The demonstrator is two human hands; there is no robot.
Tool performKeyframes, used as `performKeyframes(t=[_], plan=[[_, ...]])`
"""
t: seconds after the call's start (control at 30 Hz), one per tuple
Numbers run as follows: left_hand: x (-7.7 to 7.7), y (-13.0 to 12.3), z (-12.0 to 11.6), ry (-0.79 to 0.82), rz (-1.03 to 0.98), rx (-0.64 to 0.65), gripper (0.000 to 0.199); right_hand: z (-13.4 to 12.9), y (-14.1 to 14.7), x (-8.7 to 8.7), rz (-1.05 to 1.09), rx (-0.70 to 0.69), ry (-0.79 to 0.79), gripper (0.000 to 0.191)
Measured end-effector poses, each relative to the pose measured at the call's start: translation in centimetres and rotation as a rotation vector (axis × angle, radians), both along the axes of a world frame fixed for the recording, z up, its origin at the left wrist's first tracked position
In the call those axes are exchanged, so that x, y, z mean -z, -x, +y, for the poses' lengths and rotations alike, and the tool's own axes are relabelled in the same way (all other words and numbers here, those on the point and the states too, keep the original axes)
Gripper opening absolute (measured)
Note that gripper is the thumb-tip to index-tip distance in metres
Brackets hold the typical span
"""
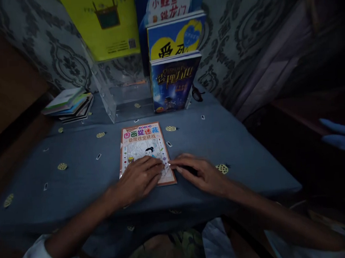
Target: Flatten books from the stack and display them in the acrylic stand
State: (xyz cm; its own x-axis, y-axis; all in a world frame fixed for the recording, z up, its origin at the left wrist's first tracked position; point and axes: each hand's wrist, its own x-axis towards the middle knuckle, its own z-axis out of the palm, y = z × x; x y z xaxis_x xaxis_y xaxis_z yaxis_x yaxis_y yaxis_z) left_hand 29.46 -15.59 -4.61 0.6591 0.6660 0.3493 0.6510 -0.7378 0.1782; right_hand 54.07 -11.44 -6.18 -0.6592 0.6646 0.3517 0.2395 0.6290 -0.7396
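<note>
A thin picture book (141,140) with a brown-red border and colourful Chinese title lies face up on the table, near its front edge. My left hand (142,175) rests flat across the lower part of the cover, fingers stretched toward the right edge. From the other side, my right hand (201,172) reaches to that right edge with its fingertips on or right beside it. A gap shows between its thumb and forefinger. A small pale glint lies between the two hands' fingertips; what it is I cannot make out.
Behind the book stands a clear acrylic rack (109,105), holding a yellow-green book (108,39), a blue-and-yellow book (169,37) and a dark blue book (172,86). A pile of books (68,102) lies at the back left. Pineapple-print cloth (80,150) covers the table.
</note>
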Motion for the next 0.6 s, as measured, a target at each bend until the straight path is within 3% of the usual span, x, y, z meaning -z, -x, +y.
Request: performKeyframes(t=[0.37, 0.5, 0.6], plan=[[1.9, 1.2, 11.1, 0.04, 0.098, -0.143, 0.04, -0.1, 0.1, -0.4, 0.023, -0.036, -0.128, 0.025], [2.2, 1.5, 12.3, 0.027, 0.06, -0.155, 0.039, 1.1, 0.4, -1.1, -0.005, -0.065, -0.124, 0.024], [2.5, 1.8, 12.2, 0.032, 0.008, -0.14, 0.037, 3.4, 1.6, -1.2, -0.062, -0.106, -0.176, 0.024]])
